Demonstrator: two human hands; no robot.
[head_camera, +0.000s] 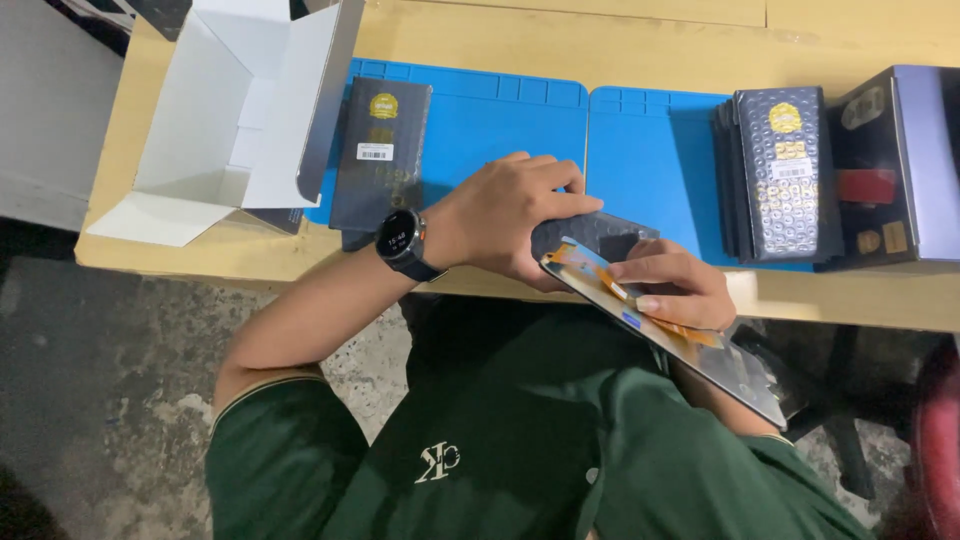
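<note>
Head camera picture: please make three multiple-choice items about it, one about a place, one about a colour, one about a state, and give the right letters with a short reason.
1. Where does the open white box stand?
A. on the far left of the wooden table
B. on the floor
C. on the person's lap

2. What colour are the two work mats on the table?
A. red
B. blue
C. grey

3. How is the flat screen panel at this moment?
A. lying alone on a mat
B. inside the white box
C. held by both hands at the table edge

Answers:
1. A: the box sits at the table's left end, flaps open.
2. B: both mats are bright blue.
3. C: the left hand presses its upper end and the right hand grips its middle.
</note>
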